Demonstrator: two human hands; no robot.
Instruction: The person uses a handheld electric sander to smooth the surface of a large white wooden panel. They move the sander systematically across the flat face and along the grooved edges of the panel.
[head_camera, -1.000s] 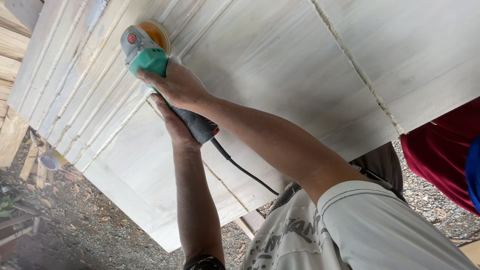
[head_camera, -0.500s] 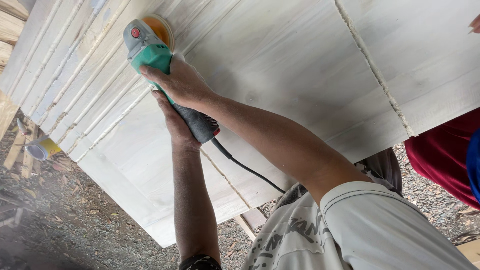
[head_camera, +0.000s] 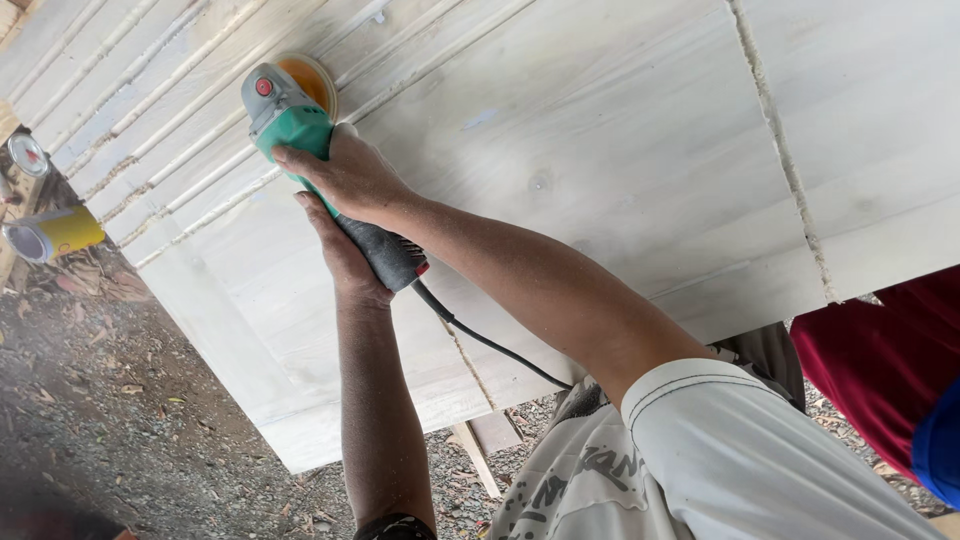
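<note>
Outdoor work yard in daylight.
Gravel ground (head_camera: 110, 430) strewn with wood chips; a yellow can (head_camera: 55, 235) lies on its side at left.

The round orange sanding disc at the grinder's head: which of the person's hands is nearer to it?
Right. The right hand grips the green grinder body just behind the orange sanding disc. The left hand holds the dark grey rear handle, farther back near the black cord.

Green and grey power sander (head_camera: 300, 135), orange round disc pressed flat on pale white wooden door panel (head_camera: 600, 130), black cord trailing behind
</note>
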